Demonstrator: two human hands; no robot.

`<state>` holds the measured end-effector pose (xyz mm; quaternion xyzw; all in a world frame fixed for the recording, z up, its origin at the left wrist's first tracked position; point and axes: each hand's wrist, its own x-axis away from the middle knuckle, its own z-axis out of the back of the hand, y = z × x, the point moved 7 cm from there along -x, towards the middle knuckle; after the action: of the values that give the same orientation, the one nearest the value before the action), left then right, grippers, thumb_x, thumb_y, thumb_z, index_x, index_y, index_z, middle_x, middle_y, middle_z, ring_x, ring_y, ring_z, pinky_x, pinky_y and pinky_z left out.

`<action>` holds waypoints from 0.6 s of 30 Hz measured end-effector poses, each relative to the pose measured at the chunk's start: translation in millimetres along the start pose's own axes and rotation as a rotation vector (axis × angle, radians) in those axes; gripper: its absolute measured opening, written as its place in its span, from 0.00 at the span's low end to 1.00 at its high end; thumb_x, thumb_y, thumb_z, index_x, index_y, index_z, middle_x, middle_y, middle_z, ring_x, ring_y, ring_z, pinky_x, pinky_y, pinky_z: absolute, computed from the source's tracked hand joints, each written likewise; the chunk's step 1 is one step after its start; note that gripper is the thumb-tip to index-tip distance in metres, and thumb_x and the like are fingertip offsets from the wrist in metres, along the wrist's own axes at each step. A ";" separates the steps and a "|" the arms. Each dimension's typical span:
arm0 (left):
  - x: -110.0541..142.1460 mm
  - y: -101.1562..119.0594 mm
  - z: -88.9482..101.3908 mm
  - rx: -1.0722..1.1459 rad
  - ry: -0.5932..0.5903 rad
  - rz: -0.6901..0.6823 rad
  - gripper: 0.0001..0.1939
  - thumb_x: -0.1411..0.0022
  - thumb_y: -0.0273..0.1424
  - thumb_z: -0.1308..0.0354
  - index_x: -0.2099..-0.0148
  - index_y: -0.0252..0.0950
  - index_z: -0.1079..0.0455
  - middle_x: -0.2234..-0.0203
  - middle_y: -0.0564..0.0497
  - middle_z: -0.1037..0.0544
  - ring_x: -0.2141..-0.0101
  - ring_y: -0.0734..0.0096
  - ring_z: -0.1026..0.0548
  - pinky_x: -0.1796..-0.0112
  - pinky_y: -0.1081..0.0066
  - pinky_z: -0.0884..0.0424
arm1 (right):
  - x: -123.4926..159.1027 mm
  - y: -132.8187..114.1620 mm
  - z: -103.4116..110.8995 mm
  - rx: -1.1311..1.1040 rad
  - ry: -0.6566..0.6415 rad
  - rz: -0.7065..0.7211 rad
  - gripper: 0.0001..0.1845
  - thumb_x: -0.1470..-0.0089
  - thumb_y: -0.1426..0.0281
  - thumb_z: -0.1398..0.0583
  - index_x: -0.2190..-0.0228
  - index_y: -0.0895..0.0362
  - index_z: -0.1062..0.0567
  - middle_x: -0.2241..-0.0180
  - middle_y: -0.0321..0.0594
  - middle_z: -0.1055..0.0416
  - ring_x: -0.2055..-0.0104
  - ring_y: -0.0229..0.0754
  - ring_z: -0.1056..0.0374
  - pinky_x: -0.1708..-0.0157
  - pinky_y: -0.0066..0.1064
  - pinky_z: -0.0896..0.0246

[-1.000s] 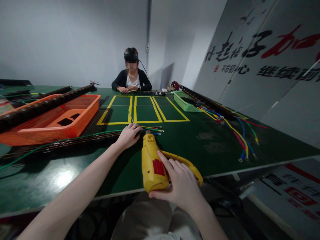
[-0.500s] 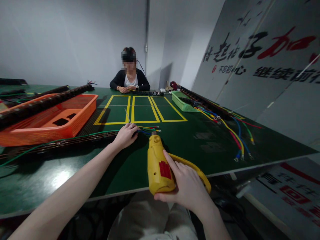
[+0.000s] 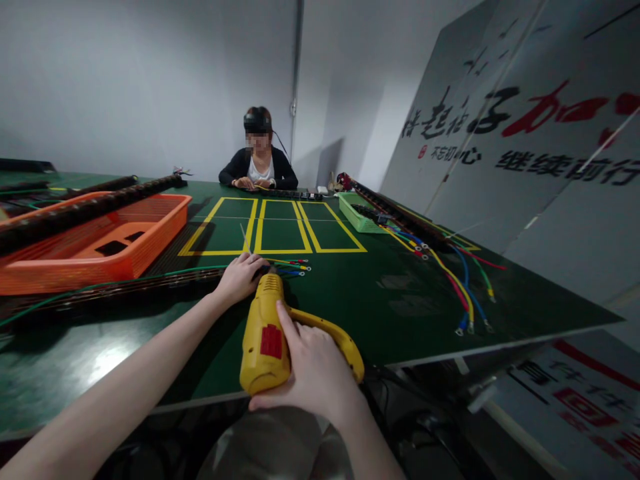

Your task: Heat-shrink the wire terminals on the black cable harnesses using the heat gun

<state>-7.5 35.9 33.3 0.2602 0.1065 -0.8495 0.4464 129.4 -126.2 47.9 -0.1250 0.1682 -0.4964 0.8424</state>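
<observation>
My right hand (image 3: 317, 363) is wrapped round a yellow heat gun (image 3: 254, 363) with a red patch on its body. Its nozzle points away from me, close beside my left hand (image 3: 241, 279). That hand is closed on the end of a dark wire harness (image 3: 165, 288), just behind several coloured wires (image 3: 287, 268) tipped with ring terminals. The wire ends stick out to the right of my fingers, past the nozzle. A thin pale strip (image 3: 245, 238) stands up behind my left hand; I cannot tell what it is.
An orange basket (image 3: 165, 223) stands at left with a long dark harness across it. Yellow tape frames (image 3: 259, 227) mark the green table. At right are a green basket (image 3: 357, 217) and another harness with loose lugged wires (image 3: 467, 290). Across the table sits a person (image 3: 257, 163).
The heat gun has moved left in my right hand, its nozzle now nearer my left hand. More of the blue wire's terminal shows beyond it. The view has shifted slightly.
</observation>
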 end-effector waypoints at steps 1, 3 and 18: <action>-0.2 -0.9 0.1 0.005 -0.002 0.003 0.13 0.38 0.30 0.53 0.54 0.38 0.31 0.59 0.46 0.26 0.60 0.58 0.33 0.57 0.60 0.33 | -1.1 -2.2 -1.6 0.007 0.003 -0.004 0.73 0.71 0.37 0.37 0.36 0.61 0.61 0.55 0.51 0.30 0.56 0.53 0.32 0.55 0.43 0.39; -0.2 -2.2 0.3 0.012 -0.006 0.001 0.13 0.38 0.30 0.53 0.54 0.38 0.31 0.58 0.46 0.26 0.60 0.58 0.34 0.57 0.59 0.33 | -2.1 -4.8 -4.1 0.022 0.012 -0.012 0.72 0.70 0.36 0.38 0.36 0.62 0.59 0.54 0.52 0.30 0.56 0.54 0.32 0.55 0.44 0.39; 3.7 -0.8 1.5 0.006 -0.008 -0.038 0.13 0.39 0.29 0.53 0.54 0.38 0.32 0.50 0.46 0.32 0.52 0.59 0.33 0.51 0.59 0.33 | 23.3 33.8 13.0 0.021 0.011 -0.079 0.72 0.74 0.37 0.36 0.36 0.55 0.58 0.55 0.47 0.30 0.56 0.54 0.32 0.54 0.45 0.39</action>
<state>-10.4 33.2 32.6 0.2562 0.1070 -0.8591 0.4299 172.0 -129.9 43.3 -0.1201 0.1626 -0.5318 0.8224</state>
